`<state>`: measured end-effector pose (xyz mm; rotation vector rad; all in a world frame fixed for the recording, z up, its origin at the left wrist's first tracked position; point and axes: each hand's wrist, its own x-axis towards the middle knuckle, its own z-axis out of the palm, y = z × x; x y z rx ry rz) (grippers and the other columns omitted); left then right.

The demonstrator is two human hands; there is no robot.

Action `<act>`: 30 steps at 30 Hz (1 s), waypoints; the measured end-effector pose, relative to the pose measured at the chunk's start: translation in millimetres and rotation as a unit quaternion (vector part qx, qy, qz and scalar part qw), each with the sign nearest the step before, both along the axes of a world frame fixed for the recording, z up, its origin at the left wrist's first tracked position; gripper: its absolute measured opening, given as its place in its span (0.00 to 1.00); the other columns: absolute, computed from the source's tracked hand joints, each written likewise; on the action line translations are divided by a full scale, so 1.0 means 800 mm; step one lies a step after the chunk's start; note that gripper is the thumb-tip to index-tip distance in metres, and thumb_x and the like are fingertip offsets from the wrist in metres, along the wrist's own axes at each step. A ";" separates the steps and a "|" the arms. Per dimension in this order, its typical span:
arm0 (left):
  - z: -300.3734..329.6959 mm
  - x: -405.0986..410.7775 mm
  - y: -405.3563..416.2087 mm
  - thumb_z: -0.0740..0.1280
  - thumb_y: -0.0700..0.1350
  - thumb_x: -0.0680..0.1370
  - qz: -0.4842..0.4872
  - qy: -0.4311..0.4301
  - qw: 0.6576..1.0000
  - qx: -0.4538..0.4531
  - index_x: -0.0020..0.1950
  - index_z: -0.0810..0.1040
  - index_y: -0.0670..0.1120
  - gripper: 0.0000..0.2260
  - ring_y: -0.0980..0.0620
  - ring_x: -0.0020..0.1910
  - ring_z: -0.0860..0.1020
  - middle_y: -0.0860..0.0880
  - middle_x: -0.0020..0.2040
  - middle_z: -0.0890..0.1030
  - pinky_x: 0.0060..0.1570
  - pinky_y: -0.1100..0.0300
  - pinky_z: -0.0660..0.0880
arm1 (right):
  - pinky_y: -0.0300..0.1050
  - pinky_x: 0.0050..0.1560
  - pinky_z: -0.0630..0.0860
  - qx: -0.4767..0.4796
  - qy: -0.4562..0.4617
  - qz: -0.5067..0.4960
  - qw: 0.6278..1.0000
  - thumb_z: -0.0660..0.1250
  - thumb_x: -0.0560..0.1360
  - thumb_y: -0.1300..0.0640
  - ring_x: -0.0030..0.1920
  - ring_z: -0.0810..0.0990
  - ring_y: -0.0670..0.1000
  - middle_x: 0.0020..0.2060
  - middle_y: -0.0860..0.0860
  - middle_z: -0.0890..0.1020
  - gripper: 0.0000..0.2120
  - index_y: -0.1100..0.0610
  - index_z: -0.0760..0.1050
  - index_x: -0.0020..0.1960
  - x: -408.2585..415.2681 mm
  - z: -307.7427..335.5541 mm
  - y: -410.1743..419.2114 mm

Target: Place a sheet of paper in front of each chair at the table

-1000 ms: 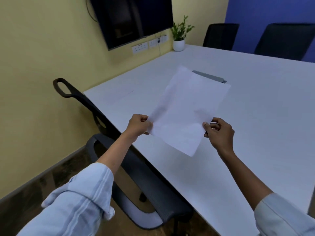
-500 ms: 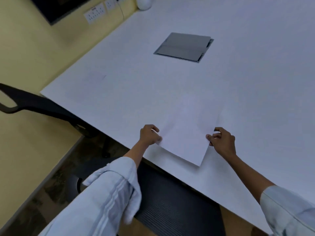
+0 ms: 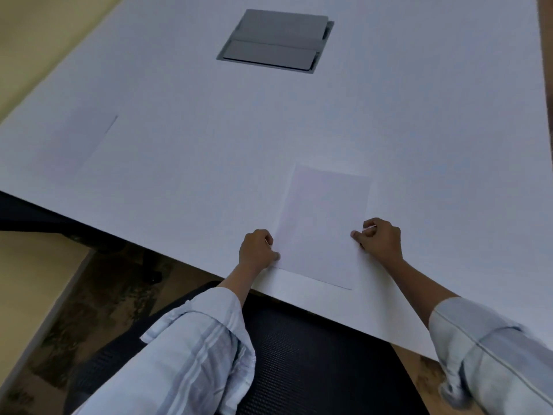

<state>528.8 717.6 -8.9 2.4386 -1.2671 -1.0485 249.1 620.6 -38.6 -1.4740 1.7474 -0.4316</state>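
A white sheet of paper (image 3: pixel 324 223) lies flat on the white table (image 3: pixel 209 139), near its front edge, above a black mesh chair (image 3: pixel 314 354). My left hand (image 3: pixel 257 250) pinches the sheet's lower left edge. My right hand (image 3: pixel 380 238) holds the sheet's right edge with fingers curled. A second white sheet (image 3: pixel 74 139) lies flat at the table's left side, in front of another black chair (image 3: pixel 39 217) whose back shows under the table edge.
A grey cable hatch (image 3: pixel 275 41) is set into the table top further back. A yellow wall (image 3: pixel 33 28) runs along the left. Dark patterned floor (image 3: pixel 98 301) shows beside the chair.
The sheet went from held up in the air to lying flat on the table near the front edge. Both hands came down with it, and my view tilted downward.
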 end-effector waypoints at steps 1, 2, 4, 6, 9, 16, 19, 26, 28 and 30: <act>0.000 0.000 0.001 0.79 0.42 0.65 -0.013 -0.011 1.000 0.006 0.47 0.77 0.43 0.15 0.43 0.46 0.82 0.44 0.47 0.82 0.47 0.51 0.79 | 0.52 0.54 0.80 0.001 0.018 0.005 1.000 0.79 0.68 0.52 0.45 0.84 0.55 0.33 0.50 0.84 0.15 0.58 0.80 0.50 0.001 0.001 0.001; 0.001 0.001 0.002 0.78 0.45 0.65 -0.030 -0.029 0.999 0.013 0.49 0.76 0.43 0.17 0.43 0.47 0.81 0.45 0.48 0.81 0.48 0.51 0.79 | 0.51 0.52 0.80 0.003 0.041 0.003 0.999 0.79 0.67 0.49 0.46 0.83 0.54 0.33 0.46 0.83 0.16 0.56 0.80 0.50 0.001 0.003 0.002; 0.002 0.003 0.004 0.75 0.54 0.67 -0.080 -0.102 0.991 0.019 0.55 0.73 0.44 0.24 0.43 0.52 0.79 0.46 0.52 0.79 0.51 0.50 0.77 | 0.49 0.49 0.78 -0.016 0.086 -0.019 0.996 0.78 0.67 0.46 0.46 0.81 0.53 0.35 0.44 0.82 0.18 0.53 0.78 0.50 0.002 0.009 0.004; 0.003 0.003 0.005 0.71 0.63 0.67 -0.138 -0.188 0.972 0.009 0.64 0.69 0.44 0.33 0.43 0.59 0.75 0.46 0.60 0.74 0.55 0.48 0.74 | 0.47 0.47 0.76 -0.080 0.112 -0.034 0.990 0.77 0.68 0.47 0.46 0.82 0.55 0.40 0.47 0.83 0.17 0.54 0.78 0.51 0.002 0.012 0.005; -0.002 0.003 0.002 0.67 0.69 0.67 -0.240 -0.217 0.946 -0.026 0.74 0.61 0.45 0.44 0.42 0.72 0.64 0.43 0.74 0.64 0.65 0.47 0.68 | 0.52 0.50 0.76 -0.179 0.132 0.031 0.975 0.76 0.69 0.50 0.55 0.80 0.58 0.52 0.53 0.82 0.20 0.57 0.77 0.57 0.002 0.012 0.003; -0.031 -0.015 -0.011 0.62 0.72 0.71 -0.406 -0.176 0.896 0.041 0.80 0.41 0.46 0.51 0.44 0.80 0.40 0.45 0.81 0.39 0.78 0.42 0.47 | 0.65 0.78 0.47 -0.079 0.255 0.380 0.886 0.60 0.68 0.24 0.81 0.42 0.55 0.82 0.54 0.45 0.56 0.60 0.47 0.81 0.004 -0.006 0.000; -0.036 -0.014 -0.010 0.63 0.71 0.71 -0.409 -0.177 0.894 0.042 0.80 0.39 0.46 0.52 0.44 0.80 0.39 0.45 0.81 0.37 0.78 0.41 0.46 | 0.67 0.77 0.38 -0.044 0.273 0.422 0.864 0.52 0.63 0.17 0.80 0.34 0.53 0.80 0.53 0.35 0.64 0.59 0.36 0.81 0.001 -0.017 0.009; -0.039 -0.013 -0.011 0.64 0.71 0.71 -0.407 -0.168 0.896 0.054 0.80 0.38 0.46 0.52 0.45 0.80 0.38 0.45 0.81 0.35 0.78 0.42 0.45 | 0.68 0.75 0.33 -0.048 0.266 0.432 0.860 0.53 0.54 0.13 0.79 0.30 0.54 0.79 0.53 0.31 0.73 0.59 0.32 0.80 -0.003 -0.025 0.008; -0.039 -0.014 -0.013 0.64 0.71 0.71 -0.404 -0.168 0.898 0.054 0.80 0.38 0.46 0.52 0.45 0.80 0.38 0.45 0.81 0.35 0.78 0.42 0.46 | 0.68 0.75 0.32 -0.053 0.267 0.431 0.860 0.52 0.53 0.12 0.79 0.29 0.54 0.79 0.53 0.31 0.73 0.59 0.31 0.79 -0.003 -0.026 0.008; -0.038 -0.014 -0.013 0.64 0.71 0.71 -0.403 -0.168 0.898 0.056 0.80 0.38 0.47 0.53 0.45 0.80 0.38 0.45 0.81 0.35 0.78 0.42 0.46 | 0.68 0.75 0.31 -0.059 0.265 0.430 0.861 0.52 0.53 0.12 0.78 0.29 0.54 0.79 0.53 0.31 0.73 0.58 0.31 0.79 -0.003 -0.028 0.008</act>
